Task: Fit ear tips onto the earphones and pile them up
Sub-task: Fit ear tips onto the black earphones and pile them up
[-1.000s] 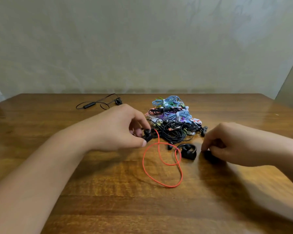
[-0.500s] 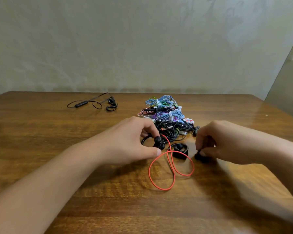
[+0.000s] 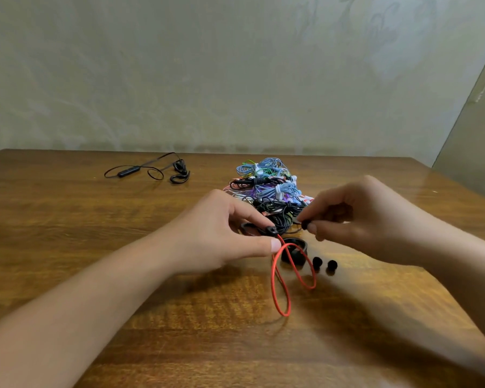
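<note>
My left hand (image 3: pixel 221 233) pinches a black earbud (image 3: pixel 269 229) between thumb and forefinger; its red cable (image 3: pixel 280 278) hangs in loops down to the table. Close to the right of it, my right hand (image 3: pixel 356 217) pinches a small black ear tip (image 3: pixel 305 224) a short gap from the earbud. The other earbud with its black ear hook (image 3: pixel 293 252) lies on the table under my hands. Two loose black ear tips (image 3: pixel 317 261) (image 3: pixel 332 265) sit just right of it. Behind my hands is a pile of coiled earphones (image 3: pixel 269 186) in blue, black and other colours.
A black neckband earphone (image 3: pixel 151 170) with ear hooks lies alone at the back left of the wooden table (image 3: pixel 67 219). A wall stands close behind the table's far edge.
My right hand has lifted off the table with an ear tip and come toward the earbud, uncovering two ear tips. My left hand has raised the earbud slightly, and the red cable has shifted.
</note>
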